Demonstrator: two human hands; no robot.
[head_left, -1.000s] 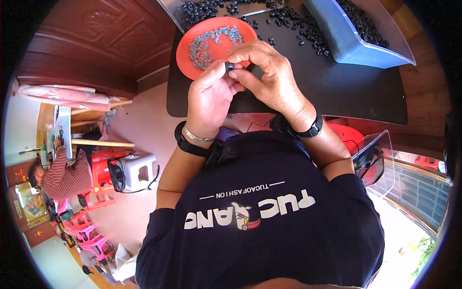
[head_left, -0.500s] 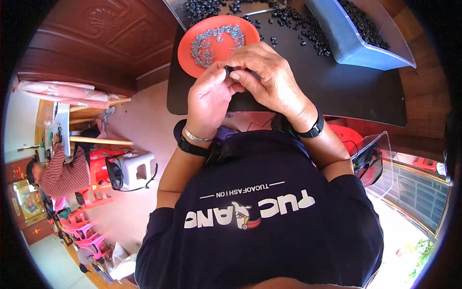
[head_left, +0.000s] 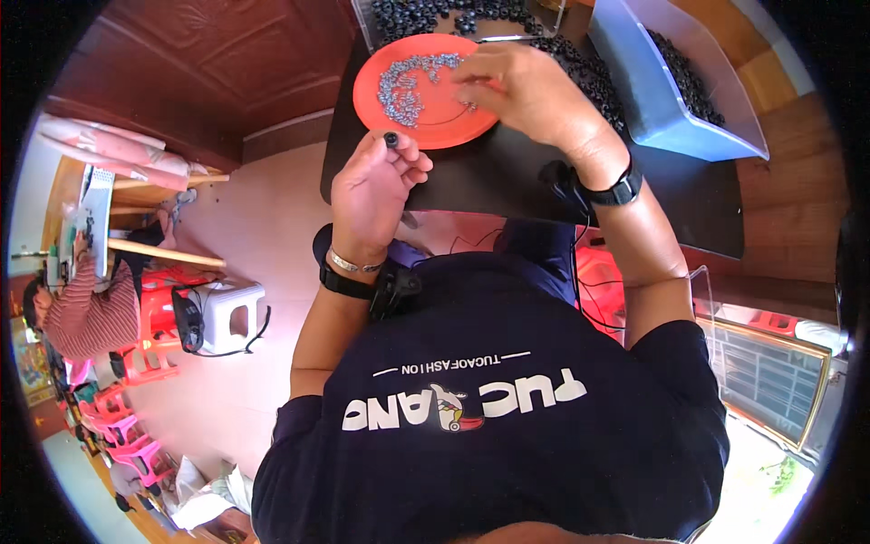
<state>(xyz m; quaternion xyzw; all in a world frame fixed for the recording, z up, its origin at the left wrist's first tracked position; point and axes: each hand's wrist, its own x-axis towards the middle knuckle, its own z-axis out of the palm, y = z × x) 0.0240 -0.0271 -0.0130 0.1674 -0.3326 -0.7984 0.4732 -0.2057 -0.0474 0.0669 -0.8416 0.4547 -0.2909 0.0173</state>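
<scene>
My left hand (head_left: 370,195) is closed, its thumb and fingers pinching a small black cylindrical plastic piece (head_left: 391,140) with its round end up. It is just off the near edge of a round orange-red plate (head_left: 439,127). Small silver metal pieces (head_left: 399,95), like tiny screws, lie on the plate in a curved band. My right hand (head_left: 526,91) reaches over the plate's right side. Its thumb and forefinger are a little apart, and nothing shows between them. A few silver pieces lie under its fingertips.
A blue plastic bin (head_left: 652,109) holding many small black parts (head_left: 684,82) tilts at the table's right. More loose black parts (head_left: 580,68) lie beside it. A clear tray of black parts (head_left: 408,18) stands at the back. Far left, another person (head_left: 95,308) sits near a white stool (head_left: 227,313).
My hands have parted. The right hand let go of the black piece and moved forward and right over the plate; the left drew slightly left, keeping the black piece.
</scene>
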